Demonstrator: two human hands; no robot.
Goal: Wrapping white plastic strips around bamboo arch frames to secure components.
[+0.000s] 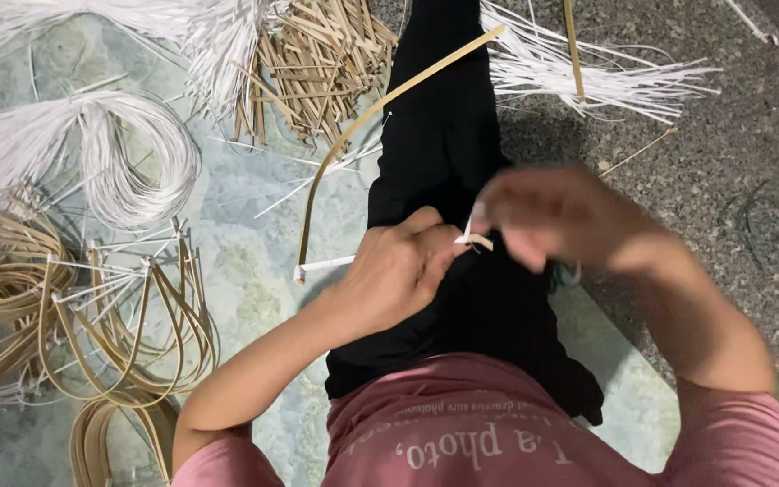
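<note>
Fingers (439, 242) of the left hand (398, 271) are pressing together, pinching a narrow white plastic strip (469, 229) against the end of a long, thin, tan cane strip (367, 122) bent into an arc. Fingers of the right hand (556, 216) are curling toward the same white strip from the other side; motion blur is hiding whether they are gripping it or only touching it. Both hands are working just above the person's lap, over black trousers (453, 153), with a pink shirt (462, 424) showing nearest the camera. A short white plastic tube (325, 265) is capping the cane strip's lower end, just left of the left hand. Looped tan cane frames tied with white strips (119, 325) are lying on the pale green floor (245, 271) to the left, near the left forearm. Farther left, a coil of white plastic strips (128, 162) is resting beside them. Beyond the knees, a heap of short tan cane offcuts (317, 63) is lying next to loose white strips (588, 77) fanning across the grey speckled floor (723, 162) on the right. A dark wire loop (764, 221) is lying well apart on that grey floor.
</note>
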